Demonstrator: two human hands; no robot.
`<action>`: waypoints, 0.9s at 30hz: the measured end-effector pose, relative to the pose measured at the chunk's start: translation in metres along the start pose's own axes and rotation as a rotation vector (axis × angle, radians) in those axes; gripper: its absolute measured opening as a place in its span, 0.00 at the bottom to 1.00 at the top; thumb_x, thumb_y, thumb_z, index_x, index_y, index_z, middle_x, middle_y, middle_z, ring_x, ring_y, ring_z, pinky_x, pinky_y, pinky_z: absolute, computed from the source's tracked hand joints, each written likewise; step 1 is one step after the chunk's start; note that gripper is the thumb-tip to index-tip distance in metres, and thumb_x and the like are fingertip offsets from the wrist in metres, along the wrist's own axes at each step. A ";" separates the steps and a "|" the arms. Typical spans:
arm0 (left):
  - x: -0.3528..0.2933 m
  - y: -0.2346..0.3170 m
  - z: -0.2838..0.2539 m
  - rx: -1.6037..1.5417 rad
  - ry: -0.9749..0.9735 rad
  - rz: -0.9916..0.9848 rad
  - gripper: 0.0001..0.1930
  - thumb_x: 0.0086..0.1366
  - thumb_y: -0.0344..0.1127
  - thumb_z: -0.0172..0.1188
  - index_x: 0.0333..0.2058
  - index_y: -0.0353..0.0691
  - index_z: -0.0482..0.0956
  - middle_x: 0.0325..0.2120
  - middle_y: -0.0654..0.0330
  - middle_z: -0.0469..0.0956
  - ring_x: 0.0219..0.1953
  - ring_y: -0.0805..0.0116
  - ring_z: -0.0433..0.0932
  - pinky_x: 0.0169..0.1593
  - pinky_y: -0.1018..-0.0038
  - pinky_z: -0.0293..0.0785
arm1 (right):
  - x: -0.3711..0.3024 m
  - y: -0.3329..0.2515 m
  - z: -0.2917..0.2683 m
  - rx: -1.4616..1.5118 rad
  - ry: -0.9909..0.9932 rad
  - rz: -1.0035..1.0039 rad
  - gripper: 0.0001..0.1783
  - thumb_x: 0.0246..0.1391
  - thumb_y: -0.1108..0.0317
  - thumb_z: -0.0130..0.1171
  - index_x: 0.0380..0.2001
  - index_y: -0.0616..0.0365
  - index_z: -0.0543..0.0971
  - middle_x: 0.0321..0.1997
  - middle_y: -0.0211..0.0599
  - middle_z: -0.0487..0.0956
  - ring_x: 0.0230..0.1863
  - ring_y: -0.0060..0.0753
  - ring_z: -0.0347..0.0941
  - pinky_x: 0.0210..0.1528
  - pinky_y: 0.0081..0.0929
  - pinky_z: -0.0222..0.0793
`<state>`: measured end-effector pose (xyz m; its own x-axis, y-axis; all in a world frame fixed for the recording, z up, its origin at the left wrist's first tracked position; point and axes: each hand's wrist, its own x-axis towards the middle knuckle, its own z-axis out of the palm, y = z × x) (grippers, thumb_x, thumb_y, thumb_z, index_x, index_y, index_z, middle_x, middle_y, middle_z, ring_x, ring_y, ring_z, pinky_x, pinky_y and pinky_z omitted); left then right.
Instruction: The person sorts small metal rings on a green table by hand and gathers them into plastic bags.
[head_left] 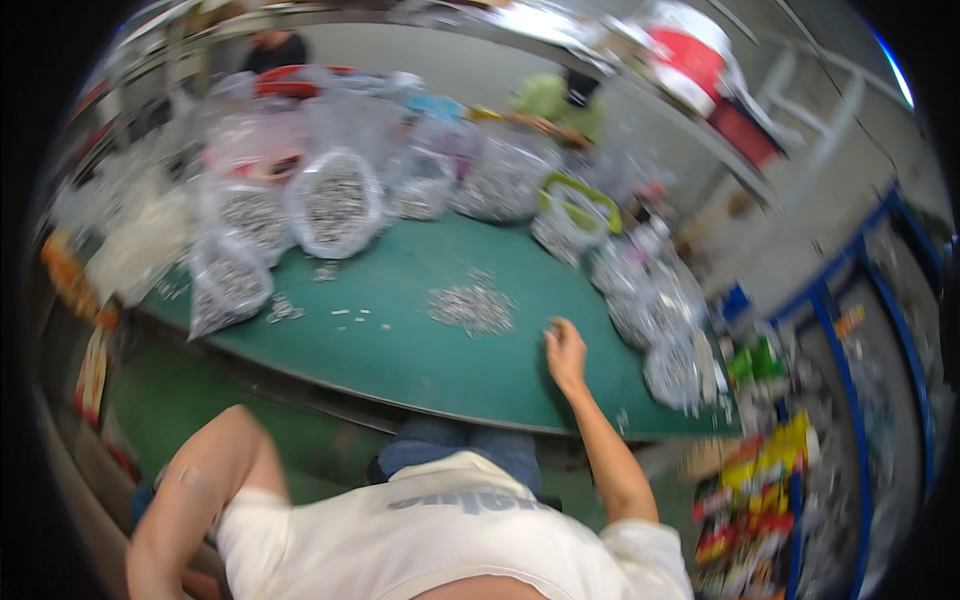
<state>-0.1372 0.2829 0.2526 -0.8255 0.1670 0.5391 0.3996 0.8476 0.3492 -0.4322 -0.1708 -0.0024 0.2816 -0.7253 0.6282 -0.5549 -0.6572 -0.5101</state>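
My right hand (567, 352) is over the right half of the green tabletop (420, 375), just right of a loose pile of small silvery metal pieces (472, 306). Its fingers are loosely bent, with the thumb a little apart, and I see nothing between them. My left arm (205, 470) bends at the elbow and runs down at the lower left, away from the table; the hand at its end does not show. A few single small pieces (360, 318) lie left of the pile, with a small cluster (284, 308) farther left. The picture is blurred.
Clear plastic bags of metal pieces (338, 203) line the table's far side. More bags (650, 310) and a yellow-green basket (580, 203) stand along the right. A shelf (690, 140) hangs over the far right. Two people are beyond the table. A blue rack (830, 320) stands right.
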 end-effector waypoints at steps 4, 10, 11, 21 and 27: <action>-0.036 -0.046 -0.014 -0.520 0.158 0.360 0.14 0.66 0.33 0.49 0.42 0.27 0.74 0.42 0.33 0.72 0.40 0.42 0.75 0.41 0.52 0.73 | 0.014 -0.037 0.000 0.351 -0.176 0.197 0.08 0.54 0.72 0.56 0.33 0.64 0.80 0.28 0.34 0.79 0.27 0.25 0.71 0.34 0.24 0.68; -0.132 -0.225 0.050 0.205 1.542 -1.025 0.15 0.60 0.24 0.54 0.47 0.32 0.73 0.38 0.54 0.78 0.39 0.66 0.77 0.43 0.72 0.72 | 0.004 -0.072 -0.045 0.558 -0.717 0.517 0.07 0.55 0.71 0.57 0.33 0.64 0.80 0.25 0.27 0.76 0.25 0.16 0.69 0.26 0.15 0.62; -0.148 -0.242 0.065 0.484 1.384 -1.223 0.16 0.59 0.22 0.54 0.47 0.35 0.74 0.38 0.56 0.78 0.39 0.68 0.77 0.42 0.73 0.72 | 0.011 -0.079 -0.041 0.595 -0.746 0.536 0.07 0.55 0.70 0.58 0.33 0.64 0.80 0.25 0.27 0.76 0.24 0.16 0.69 0.26 0.16 0.62; -0.157 -0.304 0.073 0.675 1.502 -1.360 0.13 0.55 0.16 0.54 0.39 0.34 0.77 0.31 0.52 0.76 0.32 0.57 0.77 0.36 0.71 0.74 | 0.267 -0.100 0.031 0.344 0.078 -0.273 0.02 0.53 0.78 0.55 0.31 0.65 0.75 0.28 0.34 0.75 0.27 0.23 0.68 0.30 0.21 0.66; -0.161 -0.302 0.075 0.661 1.494 -1.463 0.14 0.53 0.14 0.51 0.38 0.34 0.77 0.27 0.54 0.76 0.26 0.62 0.76 0.29 0.73 0.73 | 0.419 -0.103 0.082 0.116 0.539 -0.542 0.05 0.53 0.77 0.57 0.34 0.66 0.77 0.31 0.40 0.78 0.31 0.29 0.74 0.36 0.24 0.70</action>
<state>-0.1550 0.0381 0.0027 0.6234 -0.6965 0.3555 -0.4661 0.0341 0.8841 -0.1929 -0.4238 0.2646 0.0537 -0.1157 0.9918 -0.3548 -0.9307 -0.0893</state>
